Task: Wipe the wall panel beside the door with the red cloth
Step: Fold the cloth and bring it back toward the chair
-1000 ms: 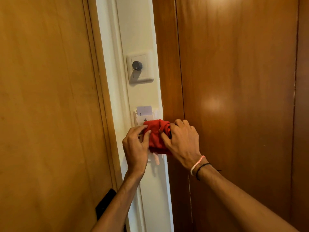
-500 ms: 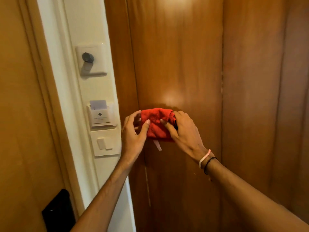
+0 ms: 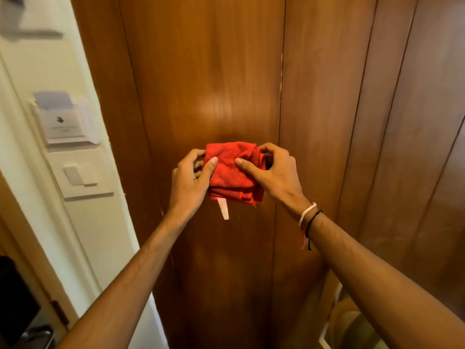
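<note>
A folded red cloth (image 3: pixel 230 172) with a white tag hanging below it is held in front of the glossy brown wooden wall panel (image 3: pixel 206 79). My left hand (image 3: pixel 188 182) grips its left edge, thumb on the front. My right hand (image 3: pixel 274 172) grips its right side, thumb on the front and fingers curled over the top. Whether the cloth touches the panel cannot be told.
A white wall strip (image 3: pixel 100 235) at the left carries a key-card holder (image 3: pixel 64 122) with a card in it and a light switch (image 3: pixel 80 176) below. More wooden panels (image 3: pixel 402 147) run to the right. A dark door fitting (image 3: pixel 17 298) sits at the bottom left.
The view and both hands have shifted right, from the white strip with the card holder to the wooden panel. The cloth stays held in both hands.
</note>
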The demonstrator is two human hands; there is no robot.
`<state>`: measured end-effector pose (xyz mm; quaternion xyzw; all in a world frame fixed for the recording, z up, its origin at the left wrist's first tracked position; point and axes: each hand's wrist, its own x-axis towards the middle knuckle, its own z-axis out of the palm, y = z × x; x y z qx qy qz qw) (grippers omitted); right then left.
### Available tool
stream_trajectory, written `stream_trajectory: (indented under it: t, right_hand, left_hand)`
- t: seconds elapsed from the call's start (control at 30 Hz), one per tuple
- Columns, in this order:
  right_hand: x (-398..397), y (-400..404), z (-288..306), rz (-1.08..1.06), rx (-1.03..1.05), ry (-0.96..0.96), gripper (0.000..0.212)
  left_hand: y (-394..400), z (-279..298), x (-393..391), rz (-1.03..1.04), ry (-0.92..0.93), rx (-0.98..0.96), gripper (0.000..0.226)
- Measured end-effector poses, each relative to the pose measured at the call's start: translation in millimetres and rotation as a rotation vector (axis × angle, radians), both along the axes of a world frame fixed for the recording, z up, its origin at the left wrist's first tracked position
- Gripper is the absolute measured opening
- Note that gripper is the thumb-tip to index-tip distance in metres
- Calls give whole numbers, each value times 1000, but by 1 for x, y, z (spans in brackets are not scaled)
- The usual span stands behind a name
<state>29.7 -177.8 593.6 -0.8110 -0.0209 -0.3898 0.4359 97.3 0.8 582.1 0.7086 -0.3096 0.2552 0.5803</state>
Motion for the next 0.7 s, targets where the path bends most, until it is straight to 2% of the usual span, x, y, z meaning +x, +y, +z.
stream_trajectory:
  t: [0.23, 0.4, 0.57, 0.7]
  right_hand:
    - [4, -25, -91, 88, -25, 338, 30]
    - [0, -39, -185, 149, -41, 653, 30]
    - [-8, -47, -286, 208, 159, 996, 45]
    - [-23, -48, -366, 273, 371, 1244, 49]
  left_hand:
    - [-10, -92, -6, 31, 174, 173, 26]
    - [-8, -185, -18, -102, 507, 256, 28]
    - [-13, -288, -29, -210, 891, 324, 31]
    - [-13, -373, -47, -204, 1079, 388, 30]
